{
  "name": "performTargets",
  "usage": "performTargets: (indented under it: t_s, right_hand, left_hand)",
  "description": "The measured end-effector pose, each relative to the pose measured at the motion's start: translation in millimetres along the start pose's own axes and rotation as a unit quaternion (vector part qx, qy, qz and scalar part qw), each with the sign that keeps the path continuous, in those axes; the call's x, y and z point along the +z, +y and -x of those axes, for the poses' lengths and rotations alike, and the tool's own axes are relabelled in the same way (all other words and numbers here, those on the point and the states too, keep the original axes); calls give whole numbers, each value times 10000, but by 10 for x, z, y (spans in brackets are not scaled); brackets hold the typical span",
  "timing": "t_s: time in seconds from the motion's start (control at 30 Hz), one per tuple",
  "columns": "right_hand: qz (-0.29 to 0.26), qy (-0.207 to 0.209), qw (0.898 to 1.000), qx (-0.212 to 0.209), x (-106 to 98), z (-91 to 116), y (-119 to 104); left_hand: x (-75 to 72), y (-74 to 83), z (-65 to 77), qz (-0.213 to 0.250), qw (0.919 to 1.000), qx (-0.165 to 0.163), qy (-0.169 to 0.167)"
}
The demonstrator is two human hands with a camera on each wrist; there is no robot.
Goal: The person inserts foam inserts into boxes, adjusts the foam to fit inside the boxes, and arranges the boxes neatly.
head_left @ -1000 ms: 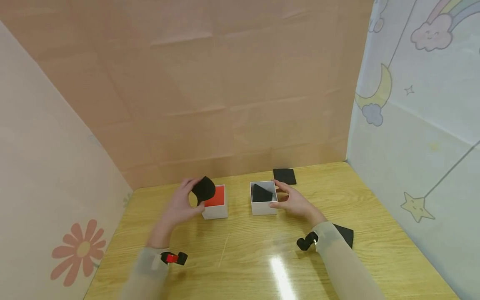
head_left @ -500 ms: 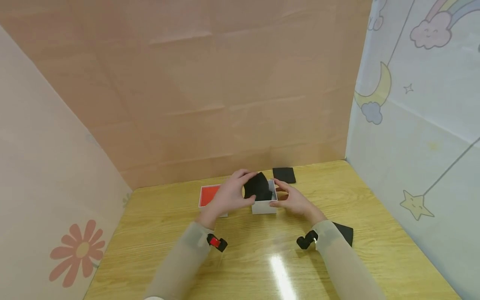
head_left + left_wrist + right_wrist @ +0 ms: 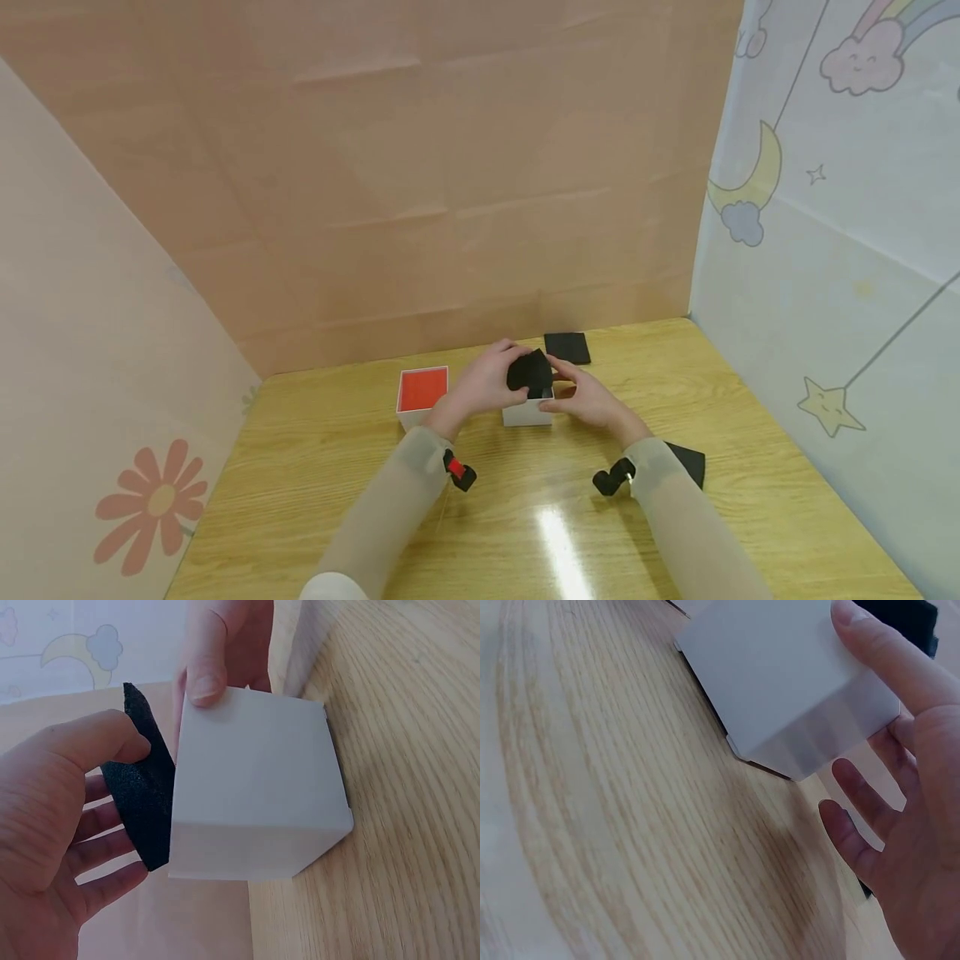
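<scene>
In the head view my left hand (image 3: 487, 379) pinches a thin, bent piece of black foam-like sheet (image 3: 530, 372) at the mouth of a small white box (image 3: 527, 414). The left wrist view has the black sheet (image 3: 146, 795) between thumb and fingers, right against the open side of the box (image 3: 247, 765). My right hand (image 3: 588, 400) grips that box at its right side, thumb on the front wall near the rim, as the right wrist view also tells. Most of the box's inside is hidden by the left hand and the sheet.
A second white box (image 3: 411, 420) with a red top surface (image 3: 423, 390) stands to the left. A flat black square (image 3: 567, 347) lies behind the right hand. Another black piece (image 3: 690, 464) is partly under the right forearm. Walls rise behind and at both sides.
My left hand has carried the black sheet rightward from above the red-topped box to the mouth of the other white box. The right hand keeps its grip there.
</scene>
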State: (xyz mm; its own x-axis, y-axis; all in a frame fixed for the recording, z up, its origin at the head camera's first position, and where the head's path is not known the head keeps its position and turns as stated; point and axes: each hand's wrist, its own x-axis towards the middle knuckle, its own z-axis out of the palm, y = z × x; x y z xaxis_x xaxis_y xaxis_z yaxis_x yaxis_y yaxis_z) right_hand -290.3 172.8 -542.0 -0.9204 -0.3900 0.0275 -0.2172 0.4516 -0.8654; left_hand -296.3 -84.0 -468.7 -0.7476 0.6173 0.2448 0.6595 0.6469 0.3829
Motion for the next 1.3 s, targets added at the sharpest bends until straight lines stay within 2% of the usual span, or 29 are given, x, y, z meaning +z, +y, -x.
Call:
performTargets:
  t_s: [0.23, 0.6, 0.87, 1.07, 1.3]
  right_hand:
    - [-25, -20, 10000, -43, 4, -3, 32]
    - [-66, -65, 9999, -44, 12, 11, 40]
    - [-129, -43, 9999, -77, 20, 5, 49]
    - [-156, -51, 9999, -32, 20, 14, 43]
    - [-162, -44, 9999, -10, 26, 11, 48]
  left_hand:
    - [18, -11, -33, -269, 9991, -135, -314]
    - [-3, 122, -76, -764, 9927, -598, -719]
    - [-40, 211, -123, -1043, 9867, -798, -956]
    - [-52, 242, -151, -1422, 9793, -760, -1225]
    - [-69, 236, -158, -1589, 9752, -637, -1405]
